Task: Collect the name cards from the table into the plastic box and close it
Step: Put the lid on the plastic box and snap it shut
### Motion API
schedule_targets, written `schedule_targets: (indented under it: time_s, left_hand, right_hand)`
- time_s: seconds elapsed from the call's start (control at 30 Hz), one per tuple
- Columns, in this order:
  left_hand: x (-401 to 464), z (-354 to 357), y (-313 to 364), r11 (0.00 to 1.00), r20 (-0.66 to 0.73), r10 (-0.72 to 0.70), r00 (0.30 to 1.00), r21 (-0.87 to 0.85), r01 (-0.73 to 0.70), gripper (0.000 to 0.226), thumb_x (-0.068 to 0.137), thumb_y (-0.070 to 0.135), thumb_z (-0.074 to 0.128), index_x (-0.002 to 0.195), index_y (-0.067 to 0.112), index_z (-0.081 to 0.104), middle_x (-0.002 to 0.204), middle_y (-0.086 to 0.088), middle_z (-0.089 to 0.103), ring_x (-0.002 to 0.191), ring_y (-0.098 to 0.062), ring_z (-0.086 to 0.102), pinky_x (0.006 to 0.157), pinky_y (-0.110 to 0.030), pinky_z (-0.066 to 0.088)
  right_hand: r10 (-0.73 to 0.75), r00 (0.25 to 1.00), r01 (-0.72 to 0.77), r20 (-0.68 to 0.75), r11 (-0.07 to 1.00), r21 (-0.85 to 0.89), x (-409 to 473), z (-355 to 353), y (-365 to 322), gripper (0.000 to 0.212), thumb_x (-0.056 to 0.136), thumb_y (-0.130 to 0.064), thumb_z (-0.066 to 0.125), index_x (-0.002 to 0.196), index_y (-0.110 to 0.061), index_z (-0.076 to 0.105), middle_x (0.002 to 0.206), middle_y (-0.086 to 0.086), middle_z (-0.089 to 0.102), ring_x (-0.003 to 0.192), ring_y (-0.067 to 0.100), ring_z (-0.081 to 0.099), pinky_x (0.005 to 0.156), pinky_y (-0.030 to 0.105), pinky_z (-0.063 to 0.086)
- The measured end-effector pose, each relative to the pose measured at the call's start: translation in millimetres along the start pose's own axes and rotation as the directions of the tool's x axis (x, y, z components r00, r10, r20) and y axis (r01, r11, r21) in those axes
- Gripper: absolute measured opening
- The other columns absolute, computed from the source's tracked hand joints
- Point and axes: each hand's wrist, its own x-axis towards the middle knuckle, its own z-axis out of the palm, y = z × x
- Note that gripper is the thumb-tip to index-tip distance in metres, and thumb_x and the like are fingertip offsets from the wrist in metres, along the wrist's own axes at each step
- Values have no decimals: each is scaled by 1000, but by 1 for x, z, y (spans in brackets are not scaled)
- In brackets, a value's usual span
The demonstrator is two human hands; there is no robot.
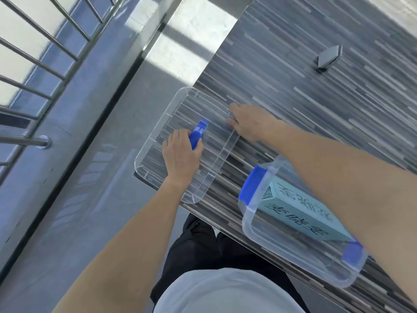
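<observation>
Head view, single entry, all places given relative to the plastic box (300, 251). Plastic box: clear, open-topped, blue latches at both ends, standing on the striped worktop (316, 105) close to its near edge. Name cards (300, 207): pale blue, folded tent form with printed characters, lying inside the box against its far wall; how many are stacked there cannot be told. Lid (187, 143): clear, lying flat on the worktop to the left of the box and apart from it, one corner overhanging the worktop edge; likely set aside there to leave the box mouth free for loading. Blue handle (198, 134): at the middle of the lid. Left hand (182, 154): on the lid, fingers closed around the blue handle, well left of the box and of the cards. Right hand (250, 122): beyond and left of the box, fingers curled on the lid's far long rim; its forearm passes over the box, above the cards, without touching them. Judgement: both hands grip the lid so it can be lifted level and carried across; the closing step seems in hand. Small grey object (329, 56): far beyond the box on the worktop, too indistinct to identify as a card.
</observation>
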Motion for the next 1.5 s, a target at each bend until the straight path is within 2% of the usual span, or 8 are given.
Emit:
schedule_targets:
  time_s: [0.1,0.23,0.47,0.63,0.9,1.1,1.27,1.5]
  left_hand:
    - [8,-14,6,998,-56,25,998,-52,-28,27,87,39,59,94,12,58,85,-1,60,75,-21,52,76,-31,38]
    - [16,-34,25,987,-131,124,984,-84,-135,24,86,38,60,91,15,56,81,5,53,70,-17,46,75,-28,31]
    - [18,-62,75,907,-200,389,899,-88,-412,24,80,32,66,88,11,61,78,0,59,69,-18,48,71,-30,34]
    - [11,-65,113,843,-124,527,841,-52,-536,22,75,30,67,84,10,62,73,-1,59,65,-17,43,70,-28,29]
    - [-28,-50,165,611,65,791,608,-41,-791,24,73,29,67,84,8,64,73,-6,61,63,-24,50,63,-31,32]
    - [-67,-32,186,446,157,889,430,-86,-891,24,75,29,71,83,7,64,71,-4,59,63,-22,51,64,-31,34]
    - [-99,-22,197,360,247,912,326,-106,-927,26,78,34,69,85,9,65,73,-3,62,65,-24,54,65,-33,40]
    - [-124,-9,204,287,326,915,237,-113,-951,24,72,22,80,83,7,66,71,-5,62,61,-28,54,63,-39,45]
  right_hand:
    - [-64,984,69,-165,997,27,-10,-18,0,16,101,-27,37,89,-16,36,77,7,57,64,26,50,56,32,32]
    - [-79,934,100,-349,994,44,-33,-47,2,24,97,-27,37,84,-8,46,74,9,55,63,27,47,53,35,33]
    - [133,790,-22,-599,982,189,-105,-68,15,26,93,-22,52,96,3,60,75,15,62,68,36,57,61,43,47]
    - [263,677,-105,-687,959,264,-163,-59,28,25,92,-20,59,98,5,60,64,5,49,55,28,49,54,35,41]
    - [514,503,-273,-695,857,436,-262,0,31,19,88,-18,64,90,1,60,54,8,51,46,23,46,49,27,34]
    - [686,412,-375,-599,727,575,-322,46,13,29,89,-22,63,109,-1,58,57,1,49,50,19,44,54,26,34]
    - [754,360,-401,-550,657,638,-361,79,-2,32,88,-23,62,111,-3,56,51,2,48,42,18,42,51,25,33]
    - [820,284,-424,-496,572,702,-385,109,-17,38,85,-32,56,108,-2,58,54,-7,43,43,17,41,49,27,39]
